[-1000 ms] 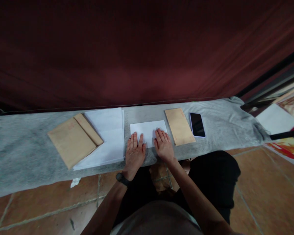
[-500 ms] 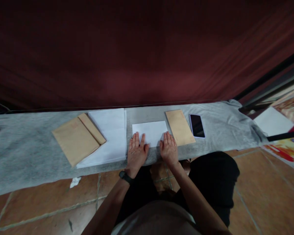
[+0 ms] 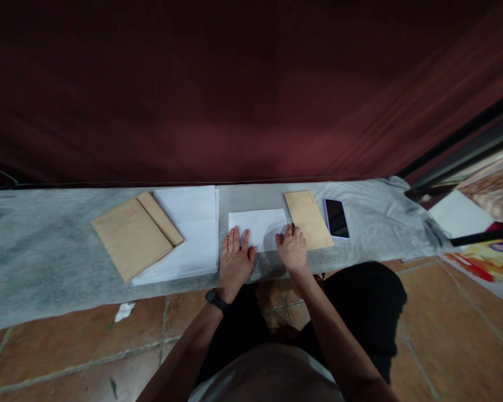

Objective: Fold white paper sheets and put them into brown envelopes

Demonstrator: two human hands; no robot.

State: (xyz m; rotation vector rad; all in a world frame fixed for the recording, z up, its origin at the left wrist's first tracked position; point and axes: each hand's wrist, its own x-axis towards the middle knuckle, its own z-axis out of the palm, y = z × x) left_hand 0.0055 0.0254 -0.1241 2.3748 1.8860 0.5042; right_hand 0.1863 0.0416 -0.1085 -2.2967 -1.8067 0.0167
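Observation:
A folded sheet of white paper [image 3: 260, 219] lies flat on the grey cloth in front of me. My left hand [image 3: 236, 259] rests palm down on its lower left part, open, with the fingers stretched out. At the sheet's lower right corner, my right hand [image 3: 292, 247] has its fingers curled in; whether they grip anything is hidden. A brown envelope [image 3: 312, 218] lies just beyond the right hand, close to its fingers. To the left of the sheet is a stack of larger white paper [image 3: 199, 229], partly covered by a pile of brown envelopes [image 3: 132, 234].
A phone [image 3: 337, 218] with a dark screen lies right of the single envelope. The grey cloth [image 3: 46, 245] covers a narrow bench against a dark red curtain [image 3: 243, 145]. A crumpled white scrap [image 3: 124, 311] is on the tiled floor [image 3: 67, 346]. Printed sheets [image 3: 490, 259] stand at far right.
My right hand has gone from lying flat with straight fingers to curled fingers, and has shifted slightly right. The left hand stays flat on the folded paper.

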